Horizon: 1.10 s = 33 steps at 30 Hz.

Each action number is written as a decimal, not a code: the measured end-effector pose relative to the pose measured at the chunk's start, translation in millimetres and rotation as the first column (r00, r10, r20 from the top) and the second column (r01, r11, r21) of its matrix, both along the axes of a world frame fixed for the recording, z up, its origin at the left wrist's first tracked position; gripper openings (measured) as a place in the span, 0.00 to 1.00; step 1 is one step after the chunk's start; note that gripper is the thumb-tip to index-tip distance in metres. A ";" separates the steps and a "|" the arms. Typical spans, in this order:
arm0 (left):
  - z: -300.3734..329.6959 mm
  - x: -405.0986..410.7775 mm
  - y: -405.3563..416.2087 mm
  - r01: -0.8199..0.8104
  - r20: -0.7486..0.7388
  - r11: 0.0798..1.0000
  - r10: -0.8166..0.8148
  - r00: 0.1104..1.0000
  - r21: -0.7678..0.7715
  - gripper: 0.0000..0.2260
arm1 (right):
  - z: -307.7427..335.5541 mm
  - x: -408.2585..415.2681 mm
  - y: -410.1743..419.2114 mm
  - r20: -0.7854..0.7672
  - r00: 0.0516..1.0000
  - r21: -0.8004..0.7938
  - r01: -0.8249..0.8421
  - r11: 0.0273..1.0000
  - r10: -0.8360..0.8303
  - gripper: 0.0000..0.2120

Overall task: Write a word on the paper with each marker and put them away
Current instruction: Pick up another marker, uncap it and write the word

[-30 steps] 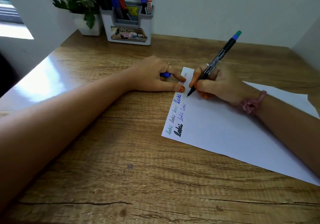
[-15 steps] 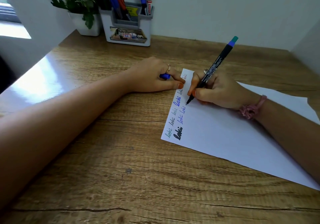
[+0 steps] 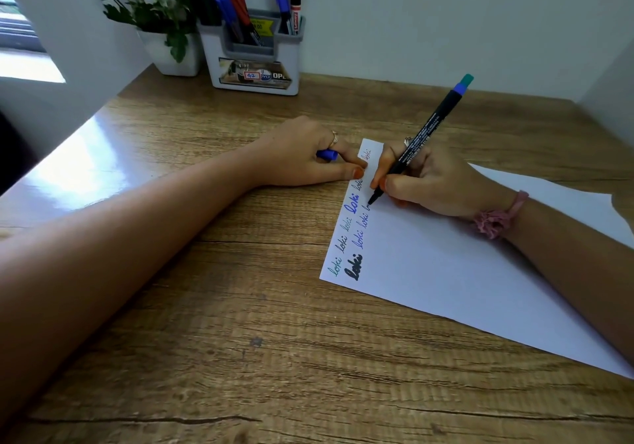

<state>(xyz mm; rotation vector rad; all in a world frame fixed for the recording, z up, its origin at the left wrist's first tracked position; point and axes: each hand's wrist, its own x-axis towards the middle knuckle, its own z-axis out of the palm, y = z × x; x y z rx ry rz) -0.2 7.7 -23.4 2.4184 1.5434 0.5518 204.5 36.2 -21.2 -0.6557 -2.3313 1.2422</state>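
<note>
— Gripping the black marker [image 3: 423, 135] is the right hand [image 3: 432, 183], fingers pinched round the barrel, tip touching the white paper [image 3: 463, 279] just beside the written words [image 3: 353, 237]

— And the left hand [image 3: 302, 155]?

— It rests on the wooden desk [image 3: 206, 306], fingertips pressing the sheet's near corner, other fingers curled round a blue cap [image 3: 327, 154]

— Where are the remaining markers [image 3: 240, 1]?

— Upright in the grey pen holder [image 3: 254, 63] at the back, beside a potted plant [image 3: 161, 8]
</note>
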 end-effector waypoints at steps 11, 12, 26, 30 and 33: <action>3.7 2.2 -4.1 0.015 0.008 1.000 -0.015 1.000 -0.013 0.13 | -3.2 1.0 4.3 -0.014 1.000 0.044 -0.015 0.999 0.016 0.05; 3.2 2.2 -3.4 0.011 0.009 1.000 -0.011 1.000 -0.015 0.13 | -3.0 1.3 4.5 -0.011 1.000 0.043 -0.018 0.999 0.019 0.04; 1.2 0.3 -0.6 -0.005 0.000 1.000 0.005 1.000 -0.010 0.14 | -0.9 -0.6 1.9 -0.004 0.999 0.021 0.051 0.998 -0.051 0.05; 2.1 0.2 -1.4 0.006 -0.003 1.000 -0.006 1.000 -0.011 0.13 | -0.5 -0.2 1.0 0.000 0.999 0.031 0.036 0.999 -0.036 0.05; 1.3 -0.1 -1.1 -0.003 0.010 1.000 0.003 1.000 -0.002 0.13 | -0.9 -0.2 1.4 -0.002 0.999 0.031 0.050 0.998 -0.050 0.05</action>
